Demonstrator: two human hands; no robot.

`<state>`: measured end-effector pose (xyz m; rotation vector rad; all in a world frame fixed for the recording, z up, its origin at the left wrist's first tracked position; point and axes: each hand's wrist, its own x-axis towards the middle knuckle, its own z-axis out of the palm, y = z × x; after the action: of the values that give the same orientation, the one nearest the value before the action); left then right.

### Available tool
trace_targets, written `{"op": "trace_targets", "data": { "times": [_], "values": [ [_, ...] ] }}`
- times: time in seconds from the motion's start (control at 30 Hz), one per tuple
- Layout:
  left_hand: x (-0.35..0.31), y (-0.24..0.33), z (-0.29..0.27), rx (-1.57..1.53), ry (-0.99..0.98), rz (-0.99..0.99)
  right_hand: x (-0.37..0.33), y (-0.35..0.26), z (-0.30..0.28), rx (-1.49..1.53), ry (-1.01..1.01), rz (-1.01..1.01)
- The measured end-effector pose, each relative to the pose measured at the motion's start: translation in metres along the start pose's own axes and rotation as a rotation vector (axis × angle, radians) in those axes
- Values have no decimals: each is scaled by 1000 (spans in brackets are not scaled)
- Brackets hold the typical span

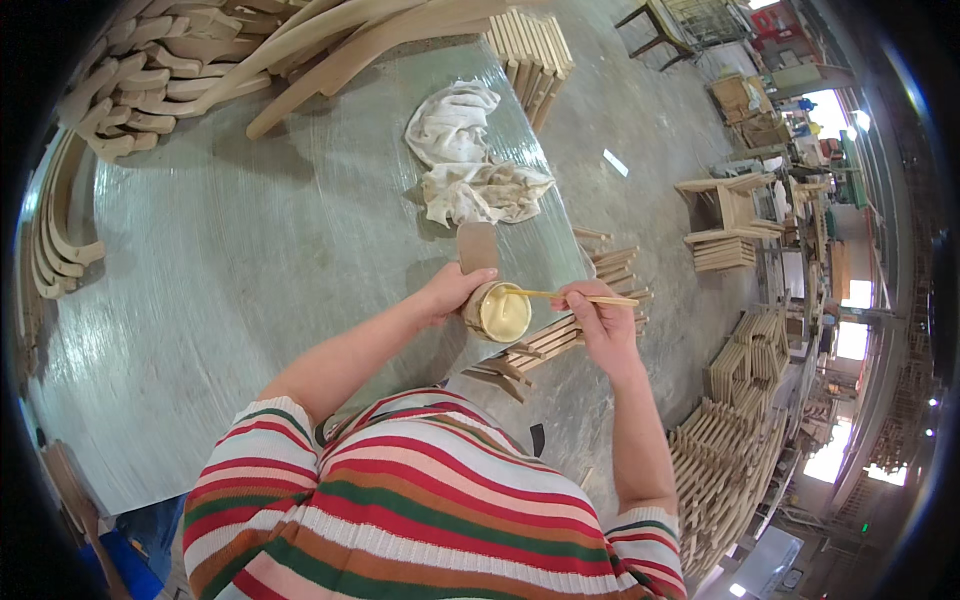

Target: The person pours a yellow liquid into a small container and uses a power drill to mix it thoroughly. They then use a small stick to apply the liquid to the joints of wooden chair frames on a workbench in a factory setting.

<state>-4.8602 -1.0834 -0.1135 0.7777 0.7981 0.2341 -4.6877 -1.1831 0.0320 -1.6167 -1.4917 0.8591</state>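
Observation:
My left hand (452, 290) is closed round the side of a round jar (474, 318) near the table's right edge. Pale yellow, creamy paste (508, 316) shows through its open mouth. Between the fingers of my right hand (604, 326) is a thin wooden stick (545, 294), held almost level, its far end in the jar's mouth over the paste. Just beyond my left hand lies a flat brown piece (478, 247), its material unclear. Behind that, a crumpled, stained white cloth (485, 190) rests on the table.
The table (250, 300) has a shiny film-like cover. Curved wooden parts are piled (150, 80) at its far left, with longer pieces (340, 75) beside them. Slatted wooden pieces (530, 60) stand past the far right edge. More wooden frames (730, 430) are stacked on the floor to the right.

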Motion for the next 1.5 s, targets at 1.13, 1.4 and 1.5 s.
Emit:
{"op": "trace_targets", "data": {
  "times": [1.13, 1.4, 1.5],
  "values": [
    [10, 24, 29, -254, 16, 177, -6, -65, 11, -282, 19, -60],
    [12, 18, 26, -223, 2, 139, -5, -64, 1, -395, 10, -35],
    [13, 19, 27, -213, -8, 130, -2, -60, -3, -456, 91, -58]
  ]
}}
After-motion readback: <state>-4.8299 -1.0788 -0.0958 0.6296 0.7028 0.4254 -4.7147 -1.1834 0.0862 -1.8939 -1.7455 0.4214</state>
